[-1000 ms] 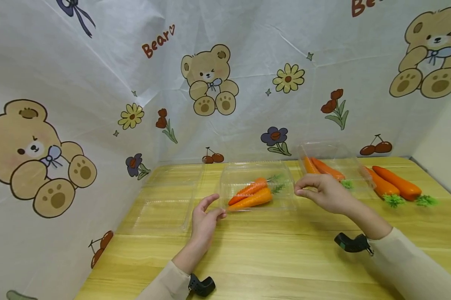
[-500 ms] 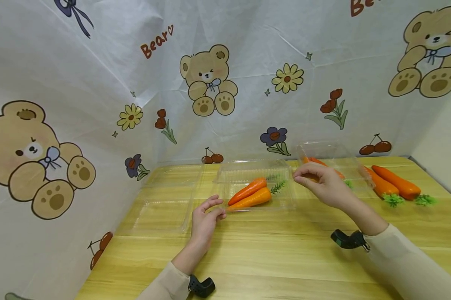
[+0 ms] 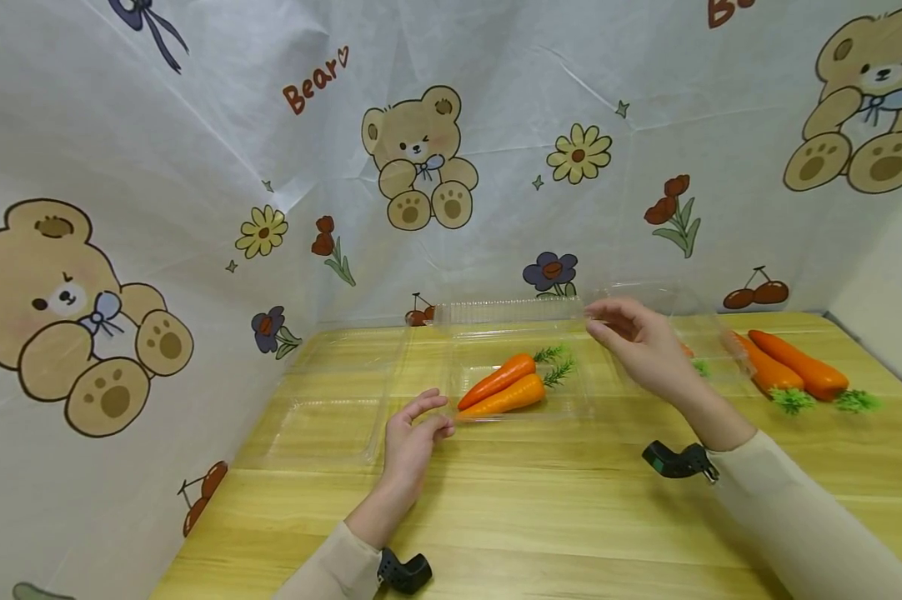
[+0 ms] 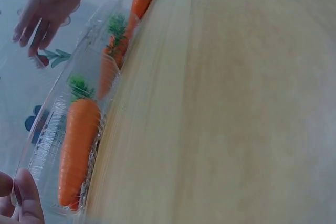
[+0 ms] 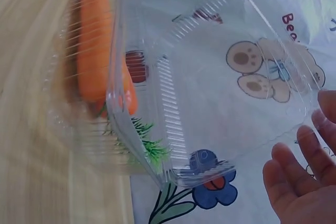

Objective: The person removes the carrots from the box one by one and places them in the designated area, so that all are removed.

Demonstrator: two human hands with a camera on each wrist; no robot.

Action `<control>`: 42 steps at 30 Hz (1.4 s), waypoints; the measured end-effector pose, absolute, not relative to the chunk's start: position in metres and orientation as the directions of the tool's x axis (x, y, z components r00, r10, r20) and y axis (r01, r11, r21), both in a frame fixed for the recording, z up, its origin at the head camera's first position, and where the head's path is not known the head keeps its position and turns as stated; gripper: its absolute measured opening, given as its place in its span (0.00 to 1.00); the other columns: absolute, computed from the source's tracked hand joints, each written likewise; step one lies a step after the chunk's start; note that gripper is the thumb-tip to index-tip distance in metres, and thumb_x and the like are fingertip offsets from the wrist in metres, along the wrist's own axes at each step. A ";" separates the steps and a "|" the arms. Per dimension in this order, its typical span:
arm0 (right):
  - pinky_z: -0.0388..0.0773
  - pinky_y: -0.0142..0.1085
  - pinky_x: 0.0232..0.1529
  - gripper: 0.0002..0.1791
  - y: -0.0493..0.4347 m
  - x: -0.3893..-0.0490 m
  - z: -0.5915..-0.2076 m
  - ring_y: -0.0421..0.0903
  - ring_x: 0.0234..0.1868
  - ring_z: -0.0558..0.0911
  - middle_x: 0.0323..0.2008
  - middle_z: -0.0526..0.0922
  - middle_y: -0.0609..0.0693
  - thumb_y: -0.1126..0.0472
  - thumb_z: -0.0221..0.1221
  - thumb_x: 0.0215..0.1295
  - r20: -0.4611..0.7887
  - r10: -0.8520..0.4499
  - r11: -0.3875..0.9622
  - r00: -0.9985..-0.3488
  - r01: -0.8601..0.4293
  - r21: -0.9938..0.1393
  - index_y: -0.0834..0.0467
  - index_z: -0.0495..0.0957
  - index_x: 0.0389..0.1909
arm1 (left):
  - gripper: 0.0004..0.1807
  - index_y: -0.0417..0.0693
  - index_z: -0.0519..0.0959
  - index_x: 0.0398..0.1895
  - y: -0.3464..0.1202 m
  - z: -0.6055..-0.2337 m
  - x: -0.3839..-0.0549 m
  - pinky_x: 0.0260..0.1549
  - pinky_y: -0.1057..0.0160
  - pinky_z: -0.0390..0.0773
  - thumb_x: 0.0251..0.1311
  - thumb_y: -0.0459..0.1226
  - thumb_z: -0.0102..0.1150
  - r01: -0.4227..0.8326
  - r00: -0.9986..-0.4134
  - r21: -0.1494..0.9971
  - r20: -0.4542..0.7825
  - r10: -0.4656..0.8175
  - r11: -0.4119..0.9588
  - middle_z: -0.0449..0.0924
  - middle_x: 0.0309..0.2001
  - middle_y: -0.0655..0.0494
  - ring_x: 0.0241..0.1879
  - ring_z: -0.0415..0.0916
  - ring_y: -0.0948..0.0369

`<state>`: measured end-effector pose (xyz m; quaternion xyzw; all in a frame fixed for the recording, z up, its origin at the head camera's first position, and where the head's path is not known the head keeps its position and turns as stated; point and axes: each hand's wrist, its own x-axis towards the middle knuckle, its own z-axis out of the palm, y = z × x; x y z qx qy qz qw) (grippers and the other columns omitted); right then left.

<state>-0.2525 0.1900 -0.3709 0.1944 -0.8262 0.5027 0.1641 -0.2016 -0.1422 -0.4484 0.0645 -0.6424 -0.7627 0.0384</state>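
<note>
Two orange carrots (image 3: 505, 395) with green tops lie in the clear plastic clamshell box (image 3: 571, 412) at mid-table. Its hinged lid (image 3: 507, 313) stands raised toward the back curtain. At the box's front left corner, my left hand (image 3: 408, 442) pinches the rim between thumb and finger; the left wrist view shows the thumb (image 4: 27, 195) on that edge. My right hand (image 3: 649, 350) holds the lid's right edge by thumb and forefinger, with the other fingers (image 5: 283, 171) spread loosely in the right wrist view. Behind it, a second box is partly hidden.
An empty-looking clear box (image 3: 323, 417) sits to the left, its lid up. The second carrot box (image 3: 714, 312) stands open at back right. Two more carrots (image 3: 799, 364) lie on the wooden table (image 3: 541, 517) beyond it. A bear-print curtain (image 3: 496, 225) borders the back and left.
The middle box's lid has swung up and back with my right hand, which has risen slightly. The carrots now show uncovered. My left hand has stayed at the box's corner.
</note>
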 end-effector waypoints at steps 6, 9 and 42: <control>0.74 0.16 0.54 0.23 0.184 -0.259 -0.367 0.27 0.56 0.77 0.63 0.78 0.54 0.50 0.54 0.79 0.409 -0.117 0.373 -0.905 -0.421 -0.826 0.59 0.75 0.65 | 0.18 0.24 0.80 0.54 -0.142 -0.449 -0.201 0.36 0.70 0.86 0.60 0.20 0.56 -0.026 -0.988 0.984 -0.051 -0.142 -0.175 0.69 0.72 0.41 0.34 0.81 0.62; 0.74 0.18 0.56 0.25 0.183 -0.264 -0.365 0.31 0.58 0.77 0.59 0.78 0.47 0.49 0.51 0.81 0.400 -0.110 0.290 -0.910 -0.415 -0.862 0.61 0.73 0.66 | 0.18 0.23 0.80 0.54 -0.142 -0.449 -0.201 0.36 0.69 0.86 0.60 0.20 0.56 -0.022 -0.989 0.984 -0.048 -0.142 -0.179 0.69 0.72 0.41 0.33 0.80 0.62; 0.44 0.61 0.81 0.39 0.164 -0.316 -0.370 0.64 0.82 0.48 0.82 0.46 0.64 0.40 0.33 0.83 0.150 -0.111 -0.040 -0.983 -0.146 -0.988 0.59 0.43 0.83 | 0.18 0.24 0.79 0.54 -0.143 -0.449 -0.202 0.36 0.70 0.86 0.60 0.20 0.55 -0.016 -0.990 0.981 -0.042 -0.132 -0.193 0.68 0.72 0.40 0.34 0.80 0.62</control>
